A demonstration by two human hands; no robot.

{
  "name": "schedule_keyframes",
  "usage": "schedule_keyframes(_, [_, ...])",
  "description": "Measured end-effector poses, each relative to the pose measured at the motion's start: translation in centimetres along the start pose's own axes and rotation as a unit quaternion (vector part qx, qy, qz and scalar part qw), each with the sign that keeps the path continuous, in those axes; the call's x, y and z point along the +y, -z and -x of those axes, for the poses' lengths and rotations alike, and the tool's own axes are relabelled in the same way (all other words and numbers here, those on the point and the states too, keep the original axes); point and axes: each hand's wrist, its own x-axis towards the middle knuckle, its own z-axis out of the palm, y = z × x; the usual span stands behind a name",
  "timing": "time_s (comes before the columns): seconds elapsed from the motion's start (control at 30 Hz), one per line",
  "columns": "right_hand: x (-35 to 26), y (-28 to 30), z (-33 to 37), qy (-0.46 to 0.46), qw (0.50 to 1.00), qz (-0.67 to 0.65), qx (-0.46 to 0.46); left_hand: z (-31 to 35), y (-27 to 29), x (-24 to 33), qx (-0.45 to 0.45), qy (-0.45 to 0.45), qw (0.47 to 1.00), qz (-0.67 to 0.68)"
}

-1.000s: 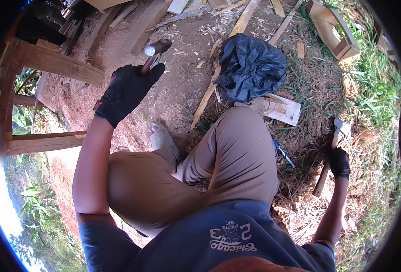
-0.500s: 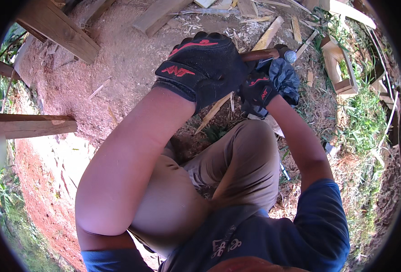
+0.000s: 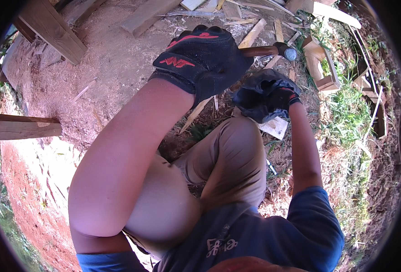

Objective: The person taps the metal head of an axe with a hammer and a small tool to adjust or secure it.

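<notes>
My left hand [image 3: 200, 61], in a black work glove with red marks, is wrapped round the wooden handle of a hammer [image 3: 266, 51]. The hammer's head, with its round metal face, points to the right. Below it, a crumpled black plastic bag [image 3: 250, 93] is held by my right hand [image 3: 283, 97], gloved the same way. The bag's mouth gapes toward the left, and folds of plastic hide most of the right fingers. What is inside the bag does not show. A pale flat wood piece [image 3: 275, 128] lies under the bag, beside my bent knee [image 3: 241, 140].
Wooden beams [image 3: 55, 31] jut in at the upper left, and another beam [image 3: 23, 126] at the left. Wood offcuts and splinters [image 3: 253, 32] litter the dirt ahead. A small wooden frame [image 3: 323, 68] stands on the grass at right. A thin white stick [image 3: 271, 167] lies near my knee.
My right hand has shifted right, away from the left hand, and the bag has spread open, uncovering more of the pale wood piece. The left hand keeps its grip on the hammer.
</notes>
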Motion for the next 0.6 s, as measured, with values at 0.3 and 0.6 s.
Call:
schedule_keyframes(0.3, [2.5, 1.8, 0.5, -0.124, 0.968, -0.008, -0.22, 0.2, -0.4, 0.5, 0.017, -0.007, 1.0, 0.001])
schedule_keyframes(0.6, [-0.4, -1.8, -0.2, -0.11, 0.981, -0.014, -0.157, 0.3, -0.4, 1.4, 0.026, -0.014, 1.0, -0.005])
